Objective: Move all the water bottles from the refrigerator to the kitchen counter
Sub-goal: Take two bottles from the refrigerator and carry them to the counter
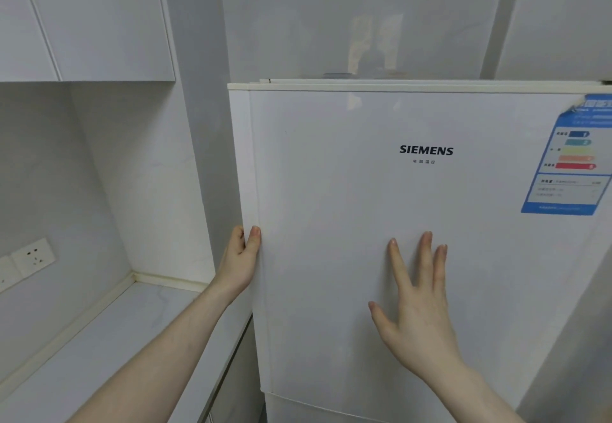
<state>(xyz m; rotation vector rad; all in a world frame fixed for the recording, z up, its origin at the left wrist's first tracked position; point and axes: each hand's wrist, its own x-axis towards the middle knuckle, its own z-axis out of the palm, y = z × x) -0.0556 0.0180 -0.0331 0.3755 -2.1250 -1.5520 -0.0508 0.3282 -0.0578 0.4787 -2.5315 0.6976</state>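
Grey-tiled kitchen, tabletop point(109, 333) at left, refrigerator point(381, 224) shut.
My left hand point(240, 262) grips the door edge; my right hand point(419, 306) presses flat, fingers spread, and may hold the door shut.

Single head-worn view, wide-angle (straight edges bow toward the frame borders). It faces forward, close up to the white refrigerator door point(381, 190), which fills the centre and right. The kitchen counter point(99, 340) lies lower left. Both forearms enter from the bottom edge.
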